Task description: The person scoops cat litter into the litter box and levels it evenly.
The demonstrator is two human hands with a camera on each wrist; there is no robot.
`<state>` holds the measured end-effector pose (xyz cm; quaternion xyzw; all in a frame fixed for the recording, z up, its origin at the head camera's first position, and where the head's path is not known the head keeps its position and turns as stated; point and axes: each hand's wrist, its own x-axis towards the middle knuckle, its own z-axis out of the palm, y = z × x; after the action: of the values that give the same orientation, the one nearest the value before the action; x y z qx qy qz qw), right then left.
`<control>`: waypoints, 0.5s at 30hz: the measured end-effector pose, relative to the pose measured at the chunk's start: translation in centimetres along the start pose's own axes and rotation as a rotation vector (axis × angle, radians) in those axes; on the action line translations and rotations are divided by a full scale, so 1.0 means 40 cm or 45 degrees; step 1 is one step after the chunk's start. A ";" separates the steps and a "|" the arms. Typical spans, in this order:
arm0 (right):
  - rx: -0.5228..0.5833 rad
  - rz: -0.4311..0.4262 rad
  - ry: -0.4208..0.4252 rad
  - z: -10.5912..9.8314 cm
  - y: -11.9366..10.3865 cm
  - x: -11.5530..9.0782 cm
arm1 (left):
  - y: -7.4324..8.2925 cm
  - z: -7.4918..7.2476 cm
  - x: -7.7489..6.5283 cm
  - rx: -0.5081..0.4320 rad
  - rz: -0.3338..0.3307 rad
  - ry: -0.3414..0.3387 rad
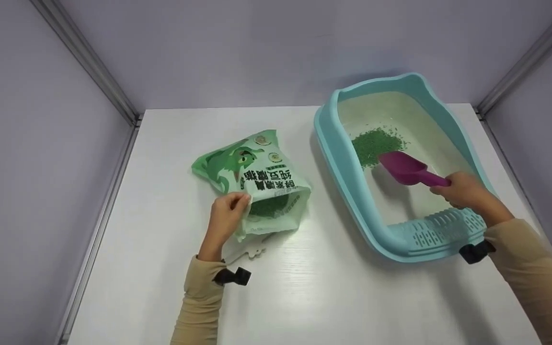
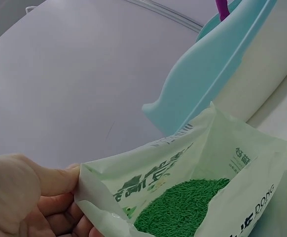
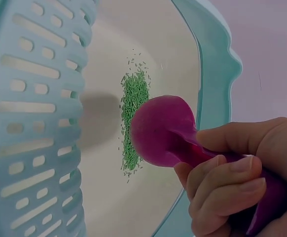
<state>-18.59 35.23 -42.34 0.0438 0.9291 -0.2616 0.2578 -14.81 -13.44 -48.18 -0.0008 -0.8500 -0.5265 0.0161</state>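
My left hand (image 1: 226,213) pinches the near left rim of an open green bag (image 1: 269,170). Green pellets (image 2: 183,207) show inside the bag in the left wrist view. My right hand (image 1: 463,190) grips the handle of a magenta scoop (image 1: 403,166), fingers curled round it. The scoop is held over a light-blue litter box (image 1: 345,167), and its bowl looks bare of pellets. Beneath it, a patch of green pellets (image 3: 135,103) lies on the box's pale floor.
The litter box has a slotted step (image 1: 441,232) at its near end and a raised rim. A flat white item (image 1: 252,249) with a shaped edge lies partly under the bag. Walls enclose the white table (image 1: 300,292) at the back and sides.
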 end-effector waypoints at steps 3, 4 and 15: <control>0.020 0.004 -0.003 0.007 0.001 -0.005 | 0.001 0.001 0.000 -0.016 -0.020 -0.001; 0.031 0.005 -0.002 0.009 0.002 -0.006 | 0.001 0.001 0.000 -0.023 -0.025 -0.004; 0.102 -0.009 0.052 0.003 0.012 -0.028 | 0.005 0.000 -0.001 -0.025 -0.048 0.003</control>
<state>-17.47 35.66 -42.09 0.0561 0.9231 -0.2984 0.2360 -14.74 -13.33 -48.01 0.0155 -0.8447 -0.5349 0.0071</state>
